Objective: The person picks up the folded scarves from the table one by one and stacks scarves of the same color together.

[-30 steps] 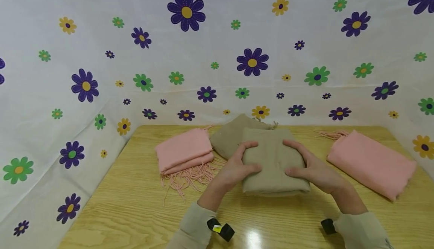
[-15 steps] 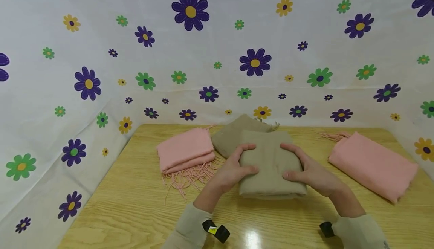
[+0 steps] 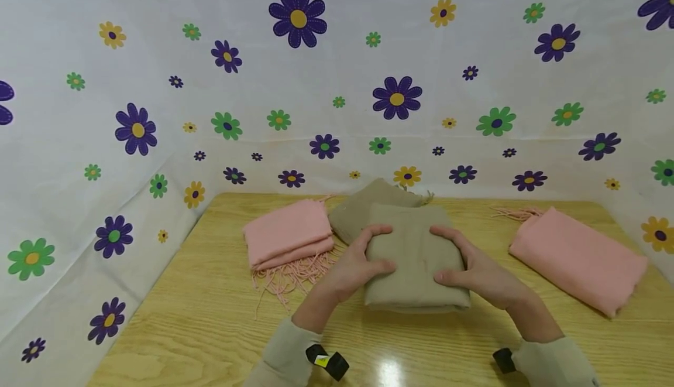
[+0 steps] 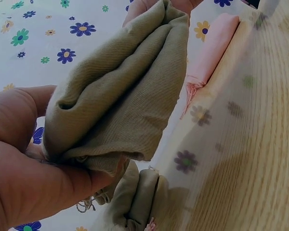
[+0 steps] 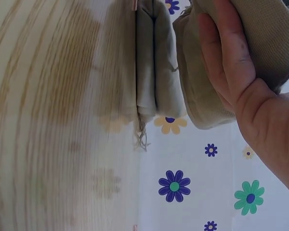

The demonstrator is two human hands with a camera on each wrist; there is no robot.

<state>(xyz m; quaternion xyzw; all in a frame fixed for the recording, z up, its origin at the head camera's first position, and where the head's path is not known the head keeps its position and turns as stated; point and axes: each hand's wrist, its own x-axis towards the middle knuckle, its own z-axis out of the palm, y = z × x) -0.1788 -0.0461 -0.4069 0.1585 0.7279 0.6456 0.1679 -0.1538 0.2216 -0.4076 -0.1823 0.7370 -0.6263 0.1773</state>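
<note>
Between both hands is a folded beige scarf [image 3: 413, 258], held up off the table. My left hand [image 3: 350, 270] grips its left side, thumb on the near face and fingers around the edge. On the opposite side my right hand [image 3: 481, 273] grips it the same way. The left wrist view shows the scarf's rolled layers [image 4: 111, 91] end-on, with the left thumb [image 4: 77, 180] under them. Fingers of the right hand [image 5: 238, 57] lie along the cloth in the right wrist view. Behind it, a second folded beige scarf [image 3: 353, 214] lies on the table, partly hidden.
A folded pink scarf [image 3: 288, 232] with loose fringe lies on the left of the wooden table [image 3: 210, 317]. Another pink folded scarf [image 3: 579, 261] lies on the right. White flower-printed cloth [image 3: 337, 53] stands behind and at the sides.
Both hands have carried the folded beige scarf a little to the left and toward the body, keeping their grip. The other scarves have stayed where they were.
</note>
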